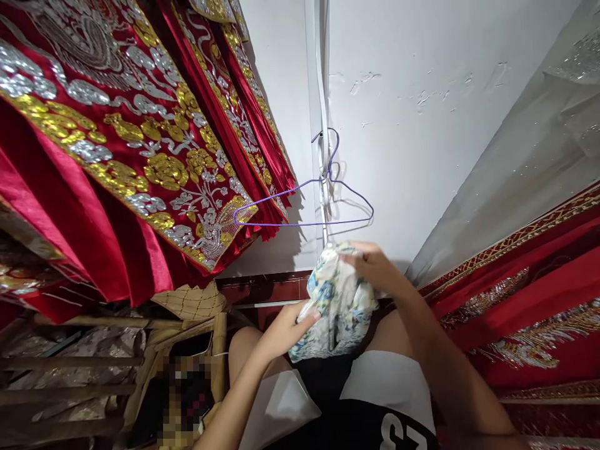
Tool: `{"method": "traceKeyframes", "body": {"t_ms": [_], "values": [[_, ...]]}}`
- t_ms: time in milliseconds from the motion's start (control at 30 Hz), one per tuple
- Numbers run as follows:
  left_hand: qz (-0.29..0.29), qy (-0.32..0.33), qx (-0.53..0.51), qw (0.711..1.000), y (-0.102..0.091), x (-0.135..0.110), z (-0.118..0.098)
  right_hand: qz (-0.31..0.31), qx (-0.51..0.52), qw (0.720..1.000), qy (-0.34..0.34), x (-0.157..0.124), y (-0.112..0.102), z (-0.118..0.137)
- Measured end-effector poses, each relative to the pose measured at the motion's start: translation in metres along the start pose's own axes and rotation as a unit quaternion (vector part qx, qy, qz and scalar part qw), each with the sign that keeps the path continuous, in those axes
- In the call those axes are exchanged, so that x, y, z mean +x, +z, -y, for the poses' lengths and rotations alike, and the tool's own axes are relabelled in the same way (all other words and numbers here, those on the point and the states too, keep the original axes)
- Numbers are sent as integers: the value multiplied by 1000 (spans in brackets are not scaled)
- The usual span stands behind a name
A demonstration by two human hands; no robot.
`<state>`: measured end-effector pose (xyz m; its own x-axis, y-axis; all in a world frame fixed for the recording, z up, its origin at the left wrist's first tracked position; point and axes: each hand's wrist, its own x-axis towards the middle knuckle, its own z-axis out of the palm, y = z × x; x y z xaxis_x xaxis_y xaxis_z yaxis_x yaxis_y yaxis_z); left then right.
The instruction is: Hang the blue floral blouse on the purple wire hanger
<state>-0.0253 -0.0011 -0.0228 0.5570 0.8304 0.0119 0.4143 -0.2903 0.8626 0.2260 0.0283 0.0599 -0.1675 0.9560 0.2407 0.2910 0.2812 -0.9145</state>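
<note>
A bunched floral cloth (335,306), white with blue, green and yellow print, lies over my lap; whether it is a garment I cannot tell. My left hand (290,328) grips its left edge, thumb on top and fingers underneath. At the upper right of the cloth, my right hand (368,262) is closed on the fabric, its fingertips partly blurred. Straight ahead, above the cloth, a purple wire hanger (304,224) hangs by its hook at a white vertical pipe. Nothing hangs on the hanger, and neither hand touches it.
Red garments (178,156) with gold and silver sequins hang at the left. A bamboo frame (220,350) with dark items stands below them. More red embroidered fabric (525,300) and clear plastic sheeting (520,169) are on the right. A white wall (398,81) rises ahead.
</note>
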Motion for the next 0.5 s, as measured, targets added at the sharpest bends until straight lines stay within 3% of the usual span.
{"method": "traceKeyframes", "body": {"t_ms": [100, 167, 233, 333, 433, 500], "values": [[9, -13, 124, 992, -23, -6, -6, -148, -43, 985, -81, 43, -16, -4], [7, -7, 181, 983, -41, -6, -16, -180, -55, 980, -67, 68, -19, -15], [2, -3, 245, 970, -58, -4, -28, -142, -67, 988, -4, 83, -19, -29], [-1, -5, 357, 934, -83, 1, -37, -103, -106, 986, 70, 81, -26, -43], [45, -51, 420, 905, -107, 11, -37, -102, -146, 982, 65, 62, -43, -43], [57, -67, 416, 905, -122, 20, -37, -85, -161, 983, 29, 48, -55, -36]]}}
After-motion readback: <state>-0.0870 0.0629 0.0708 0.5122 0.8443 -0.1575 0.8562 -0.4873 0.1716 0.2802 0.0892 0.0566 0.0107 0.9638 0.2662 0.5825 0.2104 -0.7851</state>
